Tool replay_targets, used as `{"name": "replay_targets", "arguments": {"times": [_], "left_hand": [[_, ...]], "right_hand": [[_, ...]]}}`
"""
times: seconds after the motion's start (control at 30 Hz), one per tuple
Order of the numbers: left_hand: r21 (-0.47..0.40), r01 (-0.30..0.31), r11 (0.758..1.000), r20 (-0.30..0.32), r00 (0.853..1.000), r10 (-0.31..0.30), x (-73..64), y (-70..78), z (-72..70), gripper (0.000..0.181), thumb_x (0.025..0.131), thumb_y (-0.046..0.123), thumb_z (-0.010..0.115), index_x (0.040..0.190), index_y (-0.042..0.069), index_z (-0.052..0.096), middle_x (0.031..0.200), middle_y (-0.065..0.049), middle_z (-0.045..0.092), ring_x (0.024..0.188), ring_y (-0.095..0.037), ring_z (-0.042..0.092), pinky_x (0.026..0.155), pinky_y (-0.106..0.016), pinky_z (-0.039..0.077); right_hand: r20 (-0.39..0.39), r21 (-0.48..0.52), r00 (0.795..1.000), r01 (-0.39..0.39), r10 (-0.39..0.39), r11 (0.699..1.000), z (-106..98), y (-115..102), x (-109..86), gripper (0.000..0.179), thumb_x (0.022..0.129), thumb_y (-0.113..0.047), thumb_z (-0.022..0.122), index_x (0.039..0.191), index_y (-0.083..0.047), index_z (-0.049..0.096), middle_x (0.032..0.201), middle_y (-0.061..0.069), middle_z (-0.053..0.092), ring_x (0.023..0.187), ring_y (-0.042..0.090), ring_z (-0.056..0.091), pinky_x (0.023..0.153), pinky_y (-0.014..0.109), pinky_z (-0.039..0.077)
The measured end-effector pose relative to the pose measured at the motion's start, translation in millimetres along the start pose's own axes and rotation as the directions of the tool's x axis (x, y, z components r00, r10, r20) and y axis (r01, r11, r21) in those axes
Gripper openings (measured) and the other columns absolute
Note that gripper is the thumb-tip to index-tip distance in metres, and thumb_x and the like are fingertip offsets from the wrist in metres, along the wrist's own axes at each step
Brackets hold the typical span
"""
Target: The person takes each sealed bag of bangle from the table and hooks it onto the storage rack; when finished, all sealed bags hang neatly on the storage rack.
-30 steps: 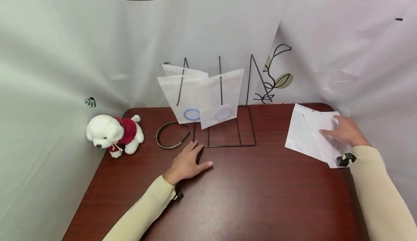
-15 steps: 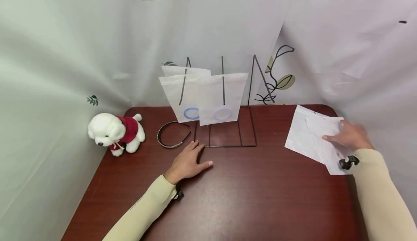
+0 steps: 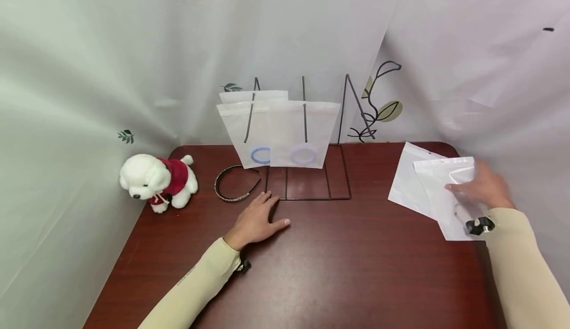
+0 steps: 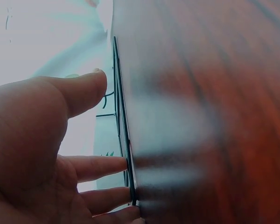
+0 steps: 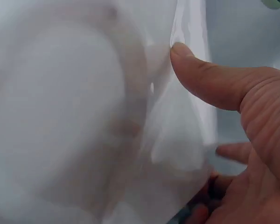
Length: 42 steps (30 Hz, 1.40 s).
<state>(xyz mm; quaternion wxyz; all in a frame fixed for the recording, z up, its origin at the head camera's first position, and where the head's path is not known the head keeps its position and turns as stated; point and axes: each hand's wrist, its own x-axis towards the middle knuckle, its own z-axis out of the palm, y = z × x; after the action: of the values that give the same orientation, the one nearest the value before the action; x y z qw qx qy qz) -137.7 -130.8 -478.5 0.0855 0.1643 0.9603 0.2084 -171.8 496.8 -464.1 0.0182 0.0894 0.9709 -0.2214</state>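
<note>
My right hand (image 3: 486,189) pinches a white zip bag (image 3: 438,190) by its right side, thumb on the front face. Through its film in the right wrist view shows a blurred ring-shaped thing (image 5: 134,60). Partly beneath it lies another white bag (image 3: 407,183) on the table. My left hand (image 3: 255,224) rests on the table with spread fingers; its fingertips touch the front bar of a black wire rack (image 3: 316,199). From the rack hang several white bags. One shows a blue ring (image 3: 253,156), and the bag to its right (image 3: 307,126) shows a pale lilac ring (image 3: 304,156).
A dark headband (image 3: 216,185) lies left of the rack. Farther left sits a white plush dog (image 3: 142,173) in a red top. White sheeting (image 3: 311,32) stands behind and beside the brown table (image 3: 338,264). The rack's upright hooks (image 3: 343,104) rise near the back sheet.
My right hand has drawn the upper bag slightly right and towards me, and its front now faces up more flatly. The right hanging bag has swung straighter. My left hand stays in place.
</note>
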Motion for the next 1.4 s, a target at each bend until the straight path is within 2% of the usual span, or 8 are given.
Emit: {"name": "replay_targets", "arguments": {"times": [0.13,0.27,0.4,0.57,0.7,0.87,1.03,1.4], "left_hand": [[0.003,0.007,1.000,0.000,1.000,-0.007,-0.2,-0.8,0.8,0.081,0.096,0.060,0.071,0.158,0.012,0.051,0.168,-0.020,0.040,0.160,-0.036,0.032,0.121,-0.060,0.039],[-0.003,0.011,1.000,0.005,1.000,-0.011,-0.1,-0.9,1.9,0.081,0.096,0.060,0.070,0.159,0.013,0.050,0.169,-0.019,0.039,0.160,-0.036,0.032,0.121,-0.060,0.039],[-0.005,0.013,1.000,0.006,1.000,-0.013,-0.5,-0.2,1.3,0.081,0.096,0.060,0.071,0.159,0.013,0.050,0.168,-0.019,0.039,0.160,-0.036,0.032,0.120,-0.061,0.039],[-0.003,0.015,1.000,0.010,1.000,-0.015,-1.1,0.0,1.1,0.081,0.096,0.060,0.071,0.158,0.013,0.051,0.168,-0.019,0.040,0.160,-0.036,0.032,0.121,-0.060,0.038],[0.000,0.015,1.000,0.011,1.000,-0.015,-1.6,-0.2,1.7,0.080,0.096,0.060,0.071,0.158,0.013,0.051,0.168,-0.019,0.040,0.160,-0.036,0.032,0.121,-0.060,0.038],[-0.003,0.014,1.000,0.015,1.000,-0.014,-1.8,0.4,0.9,0.080,0.096,0.060,0.071,0.159,0.014,0.050,0.169,-0.019,0.039,0.160,-0.036,0.032,0.120,-0.061,0.039],[0.000,0.017,1.000,0.013,1.000,-0.017,0.3,1.0,-0.6,0.080,0.096,0.060,0.070,0.159,0.015,0.050,0.169,-0.019,0.039,0.160,-0.035,0.032,0.120,-0.061,0.039],[0.006,0.022,1.000,0.009,1.000,-0.022,-0.2,0.9,-2.1,0.079,0.096,0.060,0.070,0.158,0.014,0.051,0.168,-0.019,0.040,0.160,-0.035,0.033,0.120,-0.060,0.040]], "right_hand": [[-0.033,0.054,0.999,0.029,-0.027,0.998,-1,0,2.0,0.113,0.089,-0.038,0.084,0.165,0.004,0.012,0.152,0.042,0.034,0.125,0.068,0.036,0.098,0.074,0.034],[-0.040,0.065,0.998,0.048,-0.045,0.997,-2,-1,2.7,0.111,0.091,-0.040,0.083,0.168,-0.001,0.012,0.157,0.041,0.032,0.130,0.069,0.033,0.101,0.074,0.032],[-0.048,0.085,0.997,0.056,-0.052,0.995,-4,-9,2.5,0.101,0.092,-0.044,0.081,0.164,-0.001,0.024,0.153,0.040,0.039,0.128,0.065,0.039,0.097,0.070,0.036],[-0.122,0.132,0.988,0.111,-0.095,0.985,-8,-27,-1.2,0.061,0.105,-0.037,0.062,0.147,0.003,0.044,0.137,0.043,0.050,0.119,0.060,0.049,0.090,0.065,0.039],[-0.196,0.131,0.965,0.200,-0.172,0.971,-10,-46,-8.0,0.041,0.108,-0.029,0.057,0.135,0.002,0.055,0.117,0.036,0.060,0.100,0.044,0.058,0.080,0.047,0.044],[-0.249,0.173,0.936,0.295,-0.248,0.940,-11,-71,-20.1,0.030,0.107,-0.025,0.062,0.127,-0.003,0.062,0.078,0.007,0.053,0.068,0.012,0.044,0.060,0.029,0.032],[-0.257,0.274,0.927,0.341,-0.273,0.899,-15,-97,-33.0,0.021,0.107,-0.019,0.064,0.123,-0.006,0.064,0.069,-0.005,0.050,0.060,0.010,0.043,0.056,0.031,0.032],[-0.281,0.413,0.894,0.442,-0.350,0.796,-23,-152,-62.9,0.011,0.103,-0.006,0.067,0.113,-0.006,0.066,0.066,-0.009,0.057,0.054,0.010,0.042,0.050,0.032,0.031]]}}
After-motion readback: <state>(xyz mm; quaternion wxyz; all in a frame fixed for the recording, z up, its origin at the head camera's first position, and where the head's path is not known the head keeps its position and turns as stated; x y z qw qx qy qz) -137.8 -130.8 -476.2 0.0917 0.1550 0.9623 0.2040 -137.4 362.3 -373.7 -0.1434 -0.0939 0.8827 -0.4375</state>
